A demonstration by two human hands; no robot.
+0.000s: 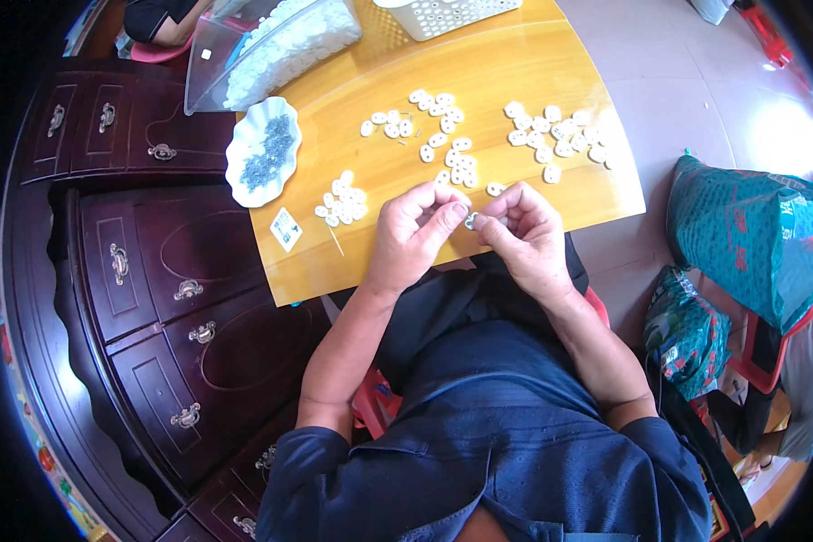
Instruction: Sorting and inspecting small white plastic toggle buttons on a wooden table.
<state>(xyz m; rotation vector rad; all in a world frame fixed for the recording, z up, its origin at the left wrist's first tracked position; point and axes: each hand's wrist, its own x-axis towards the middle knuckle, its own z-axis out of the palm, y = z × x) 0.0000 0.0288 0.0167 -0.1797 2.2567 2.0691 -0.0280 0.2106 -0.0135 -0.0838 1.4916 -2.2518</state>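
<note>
Over the near edge of the wooden table, my two hands meet at a small white plastic piece with dark openings. My right hand pinches it between thumb and fingers. My left hand is closed, thumb against forefinger, right beside the piece; whatever its fingertips hold is hidden. Beyond my hands lie loose groups of white oval two-hole pieces, with more ovals to the right and a small heap to the left. Several tiny metal pins lie among the far pieces.
A scalloped white dish holds many small dark metal parts. Behind it stand a see-through bin of white pieces and a perforated white basket. A small card lies at left. Dark drawers flank the table; teal bags stand right. Other people sit nearby.
</note>
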